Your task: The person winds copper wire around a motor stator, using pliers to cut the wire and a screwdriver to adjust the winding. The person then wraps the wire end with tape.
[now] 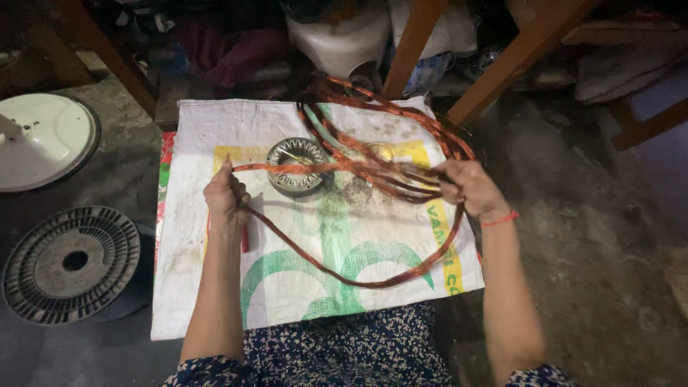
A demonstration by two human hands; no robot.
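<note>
Wire (358,276), copper-coloured, in long bundled loops, is stretched between both hands above a sack (215,301) spread on the floor. Left hand (226,201): fingers clenched round one end of the bundle, with a strand rising past the fingertips. Right hand (469,188): fingers closed on the other end, where several loops gather and run back toward the wooden legs (412,43) behind. One loop sags low across the sack; the upper strands pass taut over a stator (297,166), a round, slotted metal ring lying flat on the sack, seemingly just above it, though contact cannot be told. Handling, by judgement: the bundle looks light and springy, stiff enough to keep its curve yet soft enough to kink, with thin strands that would tangle or scrape if dragged; best held where the strands lie together, near the ends of the loop, rather than by a single strand. Beside the sack, on the person's left: a white disc (43,140) and a grey ribbed disc (72,261). A red band (500,219) sits on the right wrist.
</note>
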